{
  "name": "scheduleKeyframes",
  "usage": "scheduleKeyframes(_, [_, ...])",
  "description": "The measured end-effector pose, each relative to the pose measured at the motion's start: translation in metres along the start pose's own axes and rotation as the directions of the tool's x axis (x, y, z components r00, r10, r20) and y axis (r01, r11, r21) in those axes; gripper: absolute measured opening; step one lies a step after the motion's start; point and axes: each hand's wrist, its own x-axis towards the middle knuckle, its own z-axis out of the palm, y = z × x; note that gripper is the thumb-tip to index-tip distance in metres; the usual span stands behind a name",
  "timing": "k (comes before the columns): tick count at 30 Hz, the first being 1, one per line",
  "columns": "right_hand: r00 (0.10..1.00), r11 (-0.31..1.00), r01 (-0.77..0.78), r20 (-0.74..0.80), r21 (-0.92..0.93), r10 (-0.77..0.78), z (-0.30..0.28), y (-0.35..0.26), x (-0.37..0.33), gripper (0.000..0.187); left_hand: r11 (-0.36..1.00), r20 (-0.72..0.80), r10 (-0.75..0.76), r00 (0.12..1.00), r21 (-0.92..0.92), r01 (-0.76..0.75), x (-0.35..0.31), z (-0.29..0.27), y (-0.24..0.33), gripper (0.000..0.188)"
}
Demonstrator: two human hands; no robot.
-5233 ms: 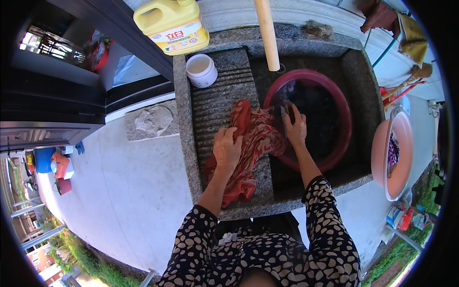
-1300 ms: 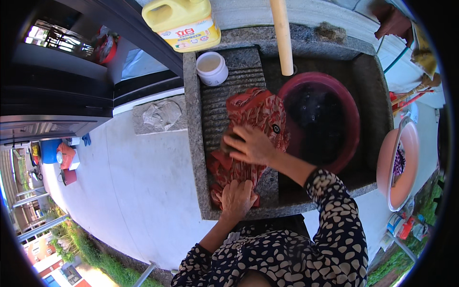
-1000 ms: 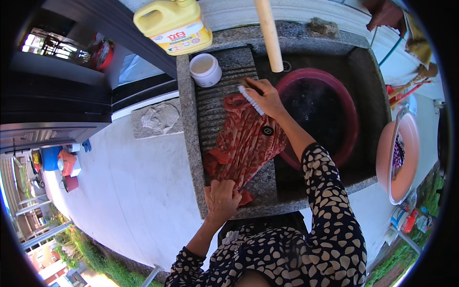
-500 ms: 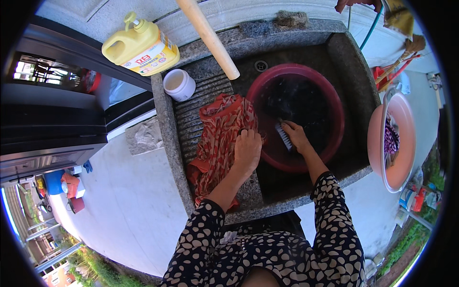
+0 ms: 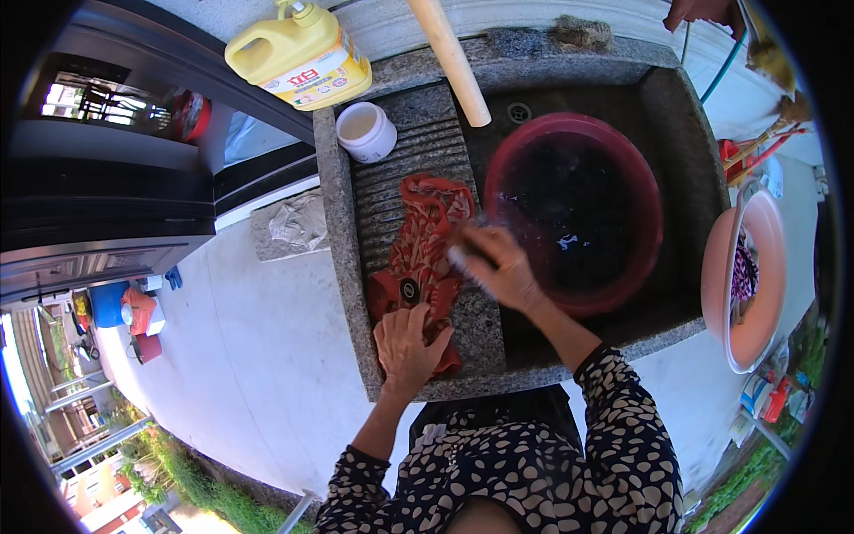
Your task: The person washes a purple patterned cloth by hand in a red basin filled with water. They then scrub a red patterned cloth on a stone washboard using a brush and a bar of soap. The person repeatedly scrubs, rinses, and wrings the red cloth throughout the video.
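Note:
A wet red garment with a pale pattern lies bunched along the ribbed washboard of a stone sink. At its near end my left hand is closed on the cloth, beside a dark round patch. My right hand grips a scrubbing brush over the garment's right edge; motion blurs the brush, and whether its bristles touch the cloth I cannot tell. Right of that hand stands a dark pink basin of dark water with a little foam.
A white tub stands at the washboard's far left, with a yellow pump jug behind it. A wooden pole juts over the sink's back edge. Beyond the right rim is a pale pink basin holding patterned cloth.
My right hand has lifted the brush from the basin and brought it left to the garment. My left hand has slid nearer along the cloth. The whole view has shifted somewhat.

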Motion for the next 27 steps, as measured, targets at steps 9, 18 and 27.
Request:
scheduleKeyframes(9, [0.973,0.768,0.23,0.134,-0.597,-0.188,0.032,0.028,0.102,0.05,0.995,-0.021,0.098,0.995,0.025,-0.098,-0.008,0.023,-0.007,0.022])
scheduleKeyframes(18, [0.849,0.818,0.497,0.356,-0.289,-0.39,0.033,-0.015,0.008,0.049,0.988,-0.117,0.08,0.99,-0.125,-0.095,-0.016,0.016,-0.021,0.017])
scheduleKeyframes(27, [1.0,0.822,-0.005,0.018,-0.57,0.018,0.035,0.035,0.138,0.048,0.952,0.08,0.156,0.985,-0.277,-0.129,-0.015,0.007,-0.016,0.013])
